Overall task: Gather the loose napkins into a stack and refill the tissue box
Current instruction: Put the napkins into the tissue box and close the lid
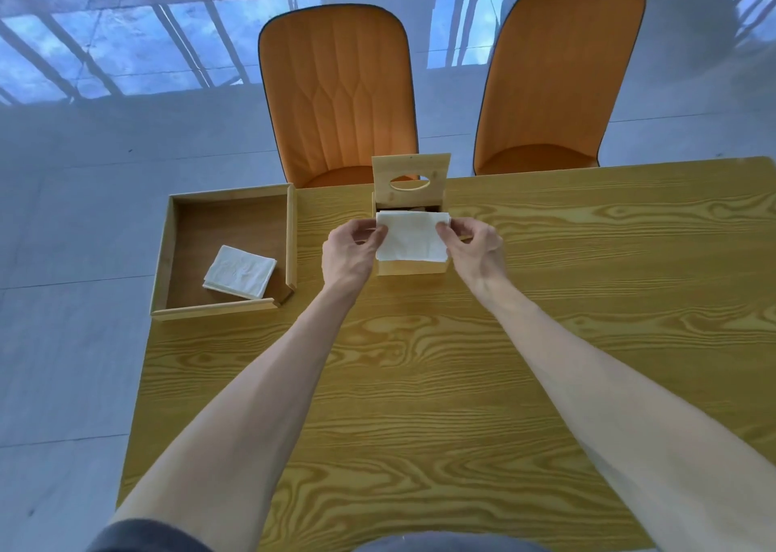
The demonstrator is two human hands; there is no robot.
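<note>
Yellow wood-grain tabletop (420, 383) on a glossy pale tiled floor (84, 173), two orange chairs (340, 89) behind. Left hand (350, 249) and right hand (474, 249) pinch a white napkin stack (411, 236) over the open wooden tissue box (411, 266). More napkins (239, 272) lie in a wooden tray (161, 257) beside it.

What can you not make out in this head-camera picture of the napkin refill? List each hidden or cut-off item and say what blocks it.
- Inside of the tissue box: hidden in the head view by the napkin stack held over it.
- Fingertips of the left hand and right hand: partly behind the napkins.
- Count of napkins in the tray pile: layers too thin to tell.
- Table's near and right edges: cut off by the frame.
</note>
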